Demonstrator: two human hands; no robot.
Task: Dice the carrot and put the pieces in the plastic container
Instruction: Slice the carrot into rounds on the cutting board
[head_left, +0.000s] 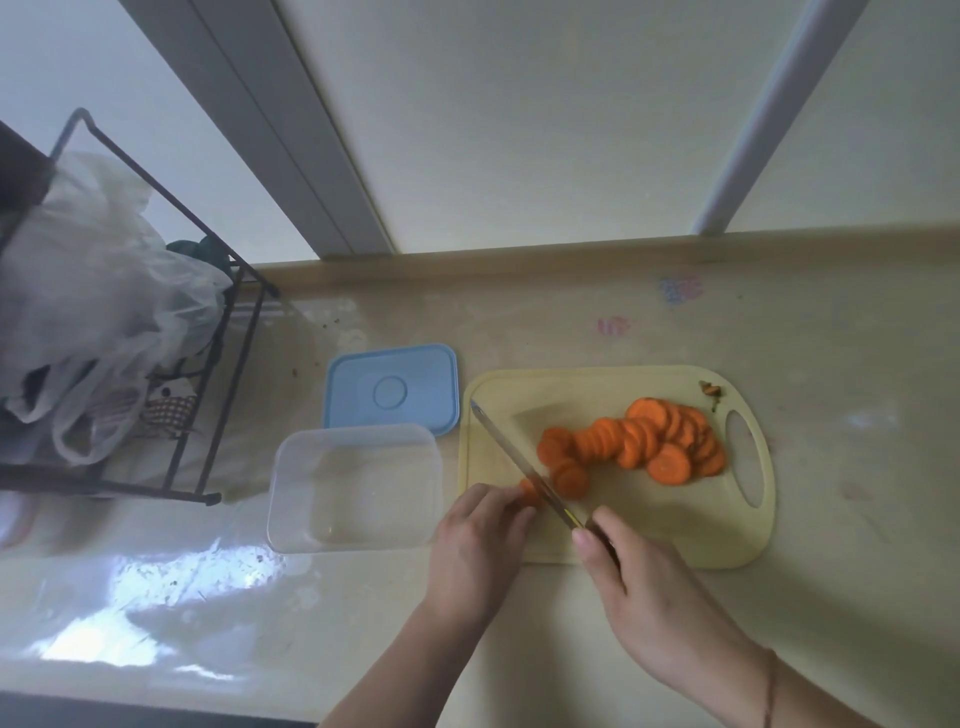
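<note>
Head view: left hand (480, 535) pinches the stiff, slippery carrot stub (529, 491), right hand (631, 582) grips the knife (524, 465); fingertips look best tucked back.

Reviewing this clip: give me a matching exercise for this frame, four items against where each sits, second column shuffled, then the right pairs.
Items:
1. carrot slices
2. blue lid
3. plastic container
4. knife

Places:
A. gripped in the right hand
B. on the counter, empty, left of the cutting board
C. piled on the cutting board
D. flat on the counter behind the container

Pairs: 1-C, 2-D, 3-B, 4-A
</note>
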